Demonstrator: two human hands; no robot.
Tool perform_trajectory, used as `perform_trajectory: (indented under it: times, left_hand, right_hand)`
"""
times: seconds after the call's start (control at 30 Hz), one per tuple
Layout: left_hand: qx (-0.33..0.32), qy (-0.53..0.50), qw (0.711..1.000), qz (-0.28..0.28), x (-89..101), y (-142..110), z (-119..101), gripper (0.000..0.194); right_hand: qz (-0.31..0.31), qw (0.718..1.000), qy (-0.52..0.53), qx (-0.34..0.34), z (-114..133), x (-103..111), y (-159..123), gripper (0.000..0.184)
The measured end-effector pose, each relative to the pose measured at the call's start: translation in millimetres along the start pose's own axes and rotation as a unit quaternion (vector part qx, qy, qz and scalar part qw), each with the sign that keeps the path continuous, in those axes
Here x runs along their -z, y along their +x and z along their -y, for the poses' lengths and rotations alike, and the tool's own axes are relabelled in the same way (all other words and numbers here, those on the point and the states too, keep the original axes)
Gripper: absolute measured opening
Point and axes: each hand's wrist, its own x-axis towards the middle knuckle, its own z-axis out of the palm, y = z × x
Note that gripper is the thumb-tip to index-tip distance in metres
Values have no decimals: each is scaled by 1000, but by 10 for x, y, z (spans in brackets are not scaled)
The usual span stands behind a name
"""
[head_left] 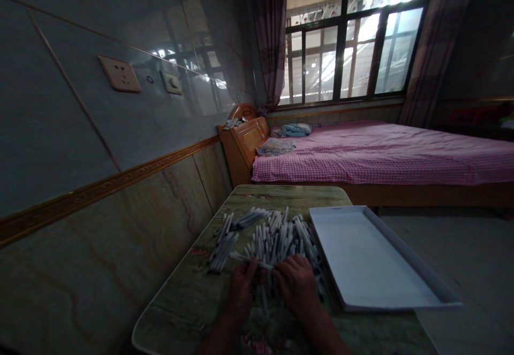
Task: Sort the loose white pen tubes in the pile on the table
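Note:
My left hand [241, 285] is closed, thumb and fingers pinching a slim whitish pen [240, 257] that lies crosswise in front of me. At the pen's right end, the curled fingers of my right hand [297, 284] grip it too. Just beyond both hands spreads a loose pile of similar pens [277, 237], whitish with some dark ends. Left of that pile, a smaller group of pens [223, 253] lies side by side, and another group [251, 218] lies slanted behind it. Dim light blurs the fine detail of the pen.
A shallow white tray [361, 258] sits on the right of the marbled table [180, 312], its corner overhanging the edge. The tiled wall [152, 226] runs close along the left. Behind the table stands a bed [361, 151] with a pink checked sheet.

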Motion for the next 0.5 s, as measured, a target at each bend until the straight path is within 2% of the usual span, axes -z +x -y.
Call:
perform_trajectory:
  times: [0.1,0.23,0.37,0.5]
  left_hand:
    - [-9,13,1000,-21,-15,-20,-29,51]
    - [-9,9,1000,-22,-36,-36,-49,50]
    - [0,-12,1000,-27,-38,-20,-30,51]
    - [-7,-16,1000,-24,-29,-10,-24,49]
  right_hand:
    - [-5,1000,14,-2,2,-8,0,7]
    - [-5,999,-19,-33,11,-10,5,4]
    - [0,999,-40,-20,8,5,8,15]
    - [-15,1000,-11,-12,24,26,15,7]
